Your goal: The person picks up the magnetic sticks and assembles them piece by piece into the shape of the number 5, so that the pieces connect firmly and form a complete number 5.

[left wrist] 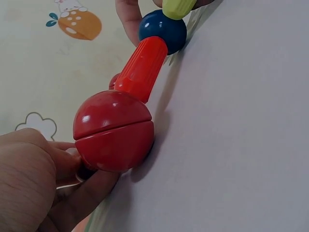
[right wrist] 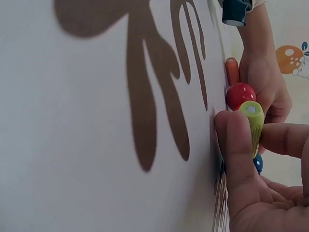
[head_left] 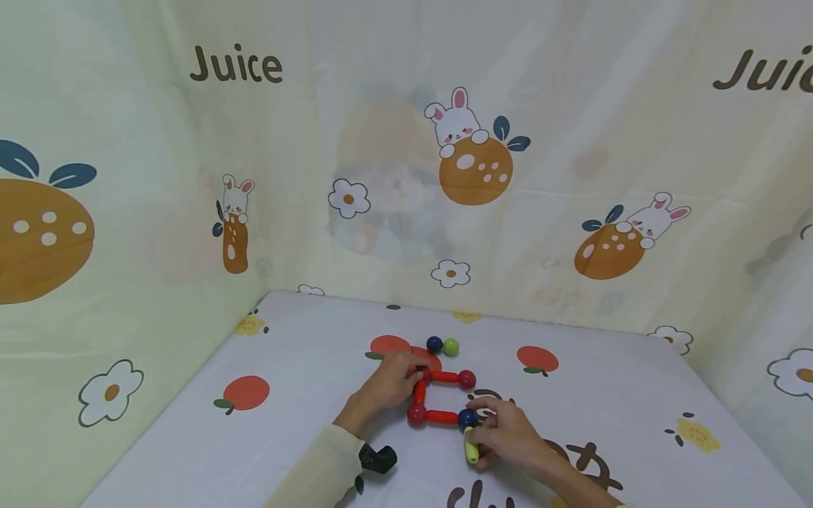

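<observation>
Red magnetic rods and balls form a three-sided frame on the table. My left hand (head_left: pixel 392 381) grips the far left red ball (head_left: pixel 426 374), with fingers partly hiding it. A left side rod (head_left: pixel 420 389) joins it to the near left red ball (head_left: pixel 416 414). From there a near rod (head_left: pixel 442 417) runs to a blue ball (head_left: pixel 467 418). My right hand (head_left: pixel 508 430) pinches a yellow-green magnetic rod (right wrist: pixel 256 125) between thumb and fingers. One end of it meets the blue ball; a silvery tip shows at the other in the right wrist view.
The far rod (head_left: pixel 446 377) ends in another red ball (head_left: pixel 466 379). Beyond the frame, a loose dark blue ball (head_left: pixel 435 344) and a green ball (head_left: pixel 451 346) lie side by side. A printed cloth covers the table (head_left: pixel 305 353), and curtains (head_left: pixel 381 42) enclose it.
</observation>
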Motion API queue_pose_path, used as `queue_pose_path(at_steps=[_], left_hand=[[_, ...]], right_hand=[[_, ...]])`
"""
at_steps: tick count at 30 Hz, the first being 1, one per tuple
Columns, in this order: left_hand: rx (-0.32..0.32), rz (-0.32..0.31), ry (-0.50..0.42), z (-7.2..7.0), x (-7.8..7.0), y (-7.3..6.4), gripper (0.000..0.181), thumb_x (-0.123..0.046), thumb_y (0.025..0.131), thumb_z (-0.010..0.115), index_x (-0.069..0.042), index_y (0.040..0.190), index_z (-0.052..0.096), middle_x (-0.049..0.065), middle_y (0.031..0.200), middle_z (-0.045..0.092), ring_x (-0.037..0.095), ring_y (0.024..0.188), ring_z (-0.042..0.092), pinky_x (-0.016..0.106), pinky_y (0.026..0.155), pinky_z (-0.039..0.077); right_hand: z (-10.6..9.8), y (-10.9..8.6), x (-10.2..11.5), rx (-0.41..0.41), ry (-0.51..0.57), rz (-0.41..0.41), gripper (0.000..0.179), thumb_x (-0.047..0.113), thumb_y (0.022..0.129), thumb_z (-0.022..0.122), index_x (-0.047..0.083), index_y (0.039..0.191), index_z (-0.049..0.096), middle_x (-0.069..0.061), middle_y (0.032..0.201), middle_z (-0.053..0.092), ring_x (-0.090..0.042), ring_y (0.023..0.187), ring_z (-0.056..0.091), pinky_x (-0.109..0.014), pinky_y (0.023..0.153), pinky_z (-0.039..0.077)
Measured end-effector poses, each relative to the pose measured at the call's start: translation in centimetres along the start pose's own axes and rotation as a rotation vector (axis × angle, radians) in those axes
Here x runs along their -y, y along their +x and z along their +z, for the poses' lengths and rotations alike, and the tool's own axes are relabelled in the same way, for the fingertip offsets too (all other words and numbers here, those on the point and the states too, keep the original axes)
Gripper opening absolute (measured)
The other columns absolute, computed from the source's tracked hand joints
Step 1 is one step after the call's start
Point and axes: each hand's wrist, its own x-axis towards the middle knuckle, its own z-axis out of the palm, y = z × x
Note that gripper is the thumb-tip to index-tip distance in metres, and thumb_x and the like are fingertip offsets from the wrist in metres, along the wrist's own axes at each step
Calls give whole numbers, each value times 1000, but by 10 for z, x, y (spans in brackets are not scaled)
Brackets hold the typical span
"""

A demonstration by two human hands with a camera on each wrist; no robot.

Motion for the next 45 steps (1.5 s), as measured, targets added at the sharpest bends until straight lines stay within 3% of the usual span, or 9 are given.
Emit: queue_pose_path(at_steps=[10,20,23,29,35,40,45], left_hand=[[0,6,-3,0,0,0,31,-4,96,68,-15,125,73,-5,102,68,11,92,56,19,70,53],[-2,4,-14,0,1,0,31,-4,97,67,-16,125,73,-5,102,68,11,92,56,19,71,53],[-3,6,-12,0,2,0,31,-4,97,67,-16,125,73,-7,102,67,11,92,56,19,71,53],[5,19,24,1,3,2,28,-7,97,67,-17,122,74,-6,97,66,10,88,56,19,69,52],[3,2,19,1,4,1,28,-6,97,68,-18,121,75,-7,98,66,11,87,56,20,67,52],[3,-13,-17,0,3,0,30,-5,97,67,-16,124,73,-6,104,66,12,92,56,20,71,53],[9,-38,-28,-2,2,0,30,-6,98,66,-15,125,72,-5,105,66,12,92,57,21,73,54]], right_hand=[[0,-1,3,2,28,40,55,15,90,73,-2,138,53,-9,83,71,-26,66,70,-34,63,60],[-3,2,3,-14,-44,37,49,23,93,72,2,134,55,-11,70,68,-27,52,66,-33,51,56],[-4,4,3,-46,-80,8,43,22,94,71,2,129,58,-10,67,66,-26,50,64,-31,49,54],[-3,12,6,-194,-148,-53,25,19,95,67,5,115,67,-7,59,59,-22,45,56,-29,46,47],[-3,25,14,-312,-226,-178,16,17,94,69,6,104,72,-4,65,62,-18,57,55,-28,49,45],[-5,36,20,-376,-307,-251,11,16,92,70,8,98,74,-2,64,60,-17,58,52,-27,49,42],[-9,47,28,-390,-363,-293,11,15,91,70,7,99,73,1,65,57,-17,60,51,-27,50,43]])
